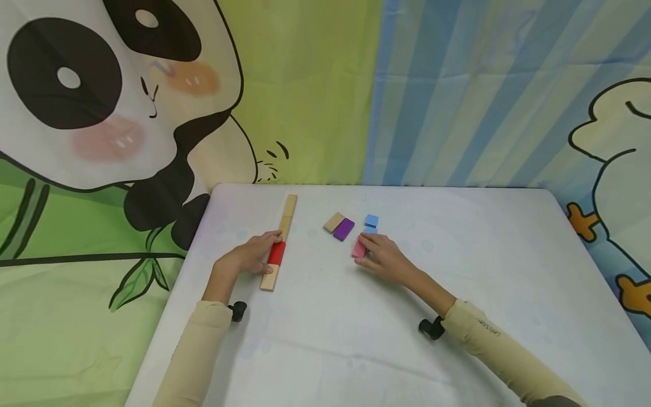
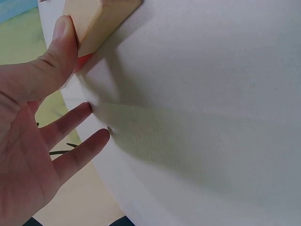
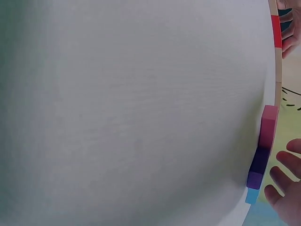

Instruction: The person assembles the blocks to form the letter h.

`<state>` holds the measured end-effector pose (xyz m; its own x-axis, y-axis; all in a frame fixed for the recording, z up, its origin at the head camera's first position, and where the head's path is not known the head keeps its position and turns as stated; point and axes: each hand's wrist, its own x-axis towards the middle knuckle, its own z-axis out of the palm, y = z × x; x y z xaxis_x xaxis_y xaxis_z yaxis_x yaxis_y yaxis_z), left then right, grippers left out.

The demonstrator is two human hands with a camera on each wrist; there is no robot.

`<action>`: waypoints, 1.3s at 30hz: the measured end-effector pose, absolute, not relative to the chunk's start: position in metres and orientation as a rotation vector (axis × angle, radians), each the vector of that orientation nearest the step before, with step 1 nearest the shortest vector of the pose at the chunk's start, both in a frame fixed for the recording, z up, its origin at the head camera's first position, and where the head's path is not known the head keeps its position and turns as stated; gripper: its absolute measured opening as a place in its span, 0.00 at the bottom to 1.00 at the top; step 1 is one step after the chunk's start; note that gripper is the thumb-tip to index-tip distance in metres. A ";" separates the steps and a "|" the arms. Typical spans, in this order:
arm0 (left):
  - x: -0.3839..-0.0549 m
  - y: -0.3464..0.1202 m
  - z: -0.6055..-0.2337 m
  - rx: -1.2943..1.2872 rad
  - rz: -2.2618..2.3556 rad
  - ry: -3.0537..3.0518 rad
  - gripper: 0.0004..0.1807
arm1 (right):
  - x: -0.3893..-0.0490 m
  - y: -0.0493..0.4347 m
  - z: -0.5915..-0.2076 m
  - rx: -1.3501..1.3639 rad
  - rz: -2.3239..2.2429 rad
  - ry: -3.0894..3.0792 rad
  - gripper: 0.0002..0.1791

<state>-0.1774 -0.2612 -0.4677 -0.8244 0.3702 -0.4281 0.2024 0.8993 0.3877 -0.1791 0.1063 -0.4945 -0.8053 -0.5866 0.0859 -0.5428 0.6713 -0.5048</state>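
In the head view, a straight row of flat wooden blocks [image 1: 288,213] with a red block [image 1: 277,253] in it lies left of centre. My left hand [image 1: 249,254] is at this row, its fingertips and thumb along the left edge. The left wrist view shows my thumb against a plain wooden block [image 2: 101,23], with two other fingers spread apart. My right hand [image 1: 385,259] is beside a pink block [image 1: 358,247], thumb and forefinger at either end of it. In the right wrist view its fingers [image 3: 281,179] look extended, with a gap to the pink block [image 3: 269,127].
Two blue blocks [image 1: 372,220] lie just beyond the right hand. Left of them, a plain wooden block [image 1: 333,222] touches a purple block [image 1: 343,229]. The white table [image 1: 325,339] meets a printed cartoon curtain [image 1: 315,102] at its far edge.
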 end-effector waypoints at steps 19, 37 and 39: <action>-0.172 -0.257 -0.466 0.407 0.474 2.545 0.42 | -0.183 0.100 -0.495 -1.008 -0.283 2.928 0.40; -0.177 -0.259 -0.464 0.421 0.459 2.531 0.42 | -0.162 0.077 -0.495 -1.097 -0.602 2.886 0.32; -0.177 -0.259 -0.463 0.432 0.460 2.541 0.42 | -0.155 0.070 -0.494 -1.071 -0.752 2.770 0.37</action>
